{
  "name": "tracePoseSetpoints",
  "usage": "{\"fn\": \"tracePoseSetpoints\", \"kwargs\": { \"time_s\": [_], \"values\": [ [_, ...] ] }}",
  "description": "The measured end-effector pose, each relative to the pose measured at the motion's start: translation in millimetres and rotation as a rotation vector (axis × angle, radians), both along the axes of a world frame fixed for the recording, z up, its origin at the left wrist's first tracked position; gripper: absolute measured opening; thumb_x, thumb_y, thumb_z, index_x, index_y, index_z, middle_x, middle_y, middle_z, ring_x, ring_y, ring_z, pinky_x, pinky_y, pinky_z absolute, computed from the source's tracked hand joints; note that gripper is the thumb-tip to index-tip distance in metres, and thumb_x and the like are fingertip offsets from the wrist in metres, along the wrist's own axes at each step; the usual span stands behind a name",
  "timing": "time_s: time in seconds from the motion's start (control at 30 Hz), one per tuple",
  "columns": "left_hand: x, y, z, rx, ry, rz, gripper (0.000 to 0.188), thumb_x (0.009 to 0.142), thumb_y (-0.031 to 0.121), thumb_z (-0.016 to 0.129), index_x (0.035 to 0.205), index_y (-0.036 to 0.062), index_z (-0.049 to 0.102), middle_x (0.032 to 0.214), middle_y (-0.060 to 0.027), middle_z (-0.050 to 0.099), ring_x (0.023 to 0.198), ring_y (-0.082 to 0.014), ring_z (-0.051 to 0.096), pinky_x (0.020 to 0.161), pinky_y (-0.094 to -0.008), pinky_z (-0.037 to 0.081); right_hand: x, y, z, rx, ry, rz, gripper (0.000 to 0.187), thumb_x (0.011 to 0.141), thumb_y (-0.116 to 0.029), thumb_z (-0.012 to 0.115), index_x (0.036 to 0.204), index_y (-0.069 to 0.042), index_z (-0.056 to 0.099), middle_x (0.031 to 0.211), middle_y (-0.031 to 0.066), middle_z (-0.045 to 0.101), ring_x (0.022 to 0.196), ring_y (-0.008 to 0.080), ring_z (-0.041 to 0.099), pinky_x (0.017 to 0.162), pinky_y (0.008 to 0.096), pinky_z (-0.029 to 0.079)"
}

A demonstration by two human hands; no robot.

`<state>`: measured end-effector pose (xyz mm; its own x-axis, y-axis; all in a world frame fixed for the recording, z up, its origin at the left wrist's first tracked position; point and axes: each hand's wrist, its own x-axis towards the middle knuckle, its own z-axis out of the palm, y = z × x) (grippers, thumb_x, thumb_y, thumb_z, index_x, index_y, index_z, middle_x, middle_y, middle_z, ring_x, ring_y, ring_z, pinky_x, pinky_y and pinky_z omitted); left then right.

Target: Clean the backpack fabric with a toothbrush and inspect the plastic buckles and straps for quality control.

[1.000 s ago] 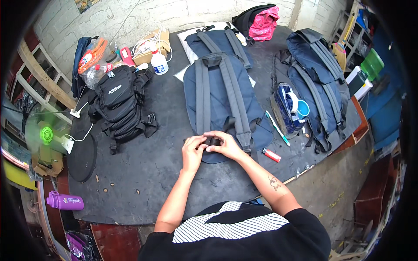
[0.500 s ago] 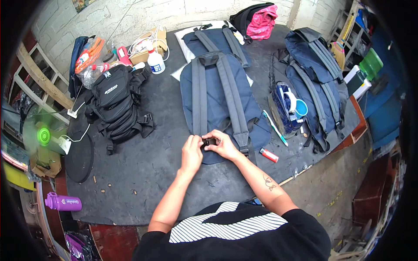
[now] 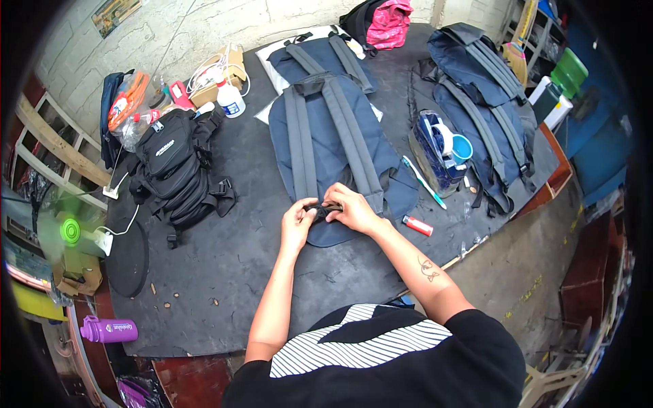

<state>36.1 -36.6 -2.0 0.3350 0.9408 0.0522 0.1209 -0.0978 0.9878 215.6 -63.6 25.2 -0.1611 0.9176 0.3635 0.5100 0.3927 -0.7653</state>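
Head view: the left hand (image 3: 296,223) and right hand (image 3: 354,209), close together, grasp a small black piece (image 3: 325,213) between them; whether webbing or buckle cannot be determined. The navy backpack (image 3: 322,136), grey straps (image 3: 353,146) uppermost, lies beneath and beyond both hands. A red lighter (image 3: 417,226) lies right of the right hand; a black backpack (image 3: 163,170) sits well left.
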Motion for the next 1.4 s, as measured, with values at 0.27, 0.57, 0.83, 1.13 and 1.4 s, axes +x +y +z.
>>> {"fn": "tracePoseSetpoints", "kwargs": {
  "time_s": [0.27, 0.57, 0.83, 1.13, 1.4],
  "values": [
    [10, 5, -8, -0.073, -0.088, -0.050, 0.019, 0.087, 0.001, 0.056, 0.104, -0.0019, 0.064, 0.088, -0.0012, 0.064, 0.077, -0.0045, 0.057, 0.072, -0.0182, 0.045, 17, 3, -9, 0.029, -0.164, 0.002, 0.025, 0.068, 0.004, 0.063, 0.091, -0.003, 0.055, 0.091, 0.0085, 0.057, 0.080, 0.0297, 0.061, 0.066, 0.0367, 0.049],
    [21, -23, 17, 0.297, 0.251, 0.149, 0.044, 0.065, 0.012, 0.079, 0.105, 0.0021, 0.063, 0.099, -0.0086, 0.067, 0.091, -0.0149, 0.063, 0.082, -0.0284, 0.048, 5, -5, -9, -0.092, 0.110, -0.092, 0.018, 0.075, 0.004, 0.058, 0.092, 0.000, 0.056, 0.085, 0.0081, 0.060, 0.077, 0.0173, 0.062, 0.068, 0.0278, 0.048],
    [18, -17, 2, 0.125, -0.045, 0.100, 0.035, 0.064, 0.000, 0.075, 0.098, 0.0021, 0.065, 0.094, -0.0075, 0.068, 0.087, -0.0142, 0.063, 0.080, -0.0266, 0.048, 6, 1, 19, -0.110, -0.093, 0.002, 0.016, 0.078, -0.015, 0.060, 0.087, -0.001, 0.062, 0.075, 0.0123, 0.061, 0.077, 0.0284, 0.064, 0.065, 0.0339, 0.048],
    [23, -21, -9, 0.159, -0.131, 0.027, 0.038, 0.065, -0.009, 0.071, 0.101, 0.0003, 0.065, 0.098, -0.0070, 0.065, 0.091, -0.0134, 0.060, 0.083, -0.0263, 0.048, 20, 7, -22, -1.207, 1.111, 0.009, 0.026, 0.083, -0.023, 0.059, 0.062, -0.009, 0.052, 0.054, 0.0003, 0.049, 0.044, 0.0094, 0.042, 0.043, 0.0251, 0.034],
    [17, -19, 4, 0.061, -0.217, 0.078, 0.039, 0.064, -0.010, 0.071, 0.101, 0.0002, 0.066, 0.098, -0.0041, 0.065, 0.090, -0.0112, 0.059, 0.083, -0.0248, 0.046, 9, -3, 30, -0.818, 0.649, -0.050, 0.030, 0.081, -0.032, 0.066, 0.069, -0.006, 0.058, 0.061, -0.0001, 0.052, 0.053, 0.0089, 0.045, 0.051, 0.0239, 0.036]
  ]
}}
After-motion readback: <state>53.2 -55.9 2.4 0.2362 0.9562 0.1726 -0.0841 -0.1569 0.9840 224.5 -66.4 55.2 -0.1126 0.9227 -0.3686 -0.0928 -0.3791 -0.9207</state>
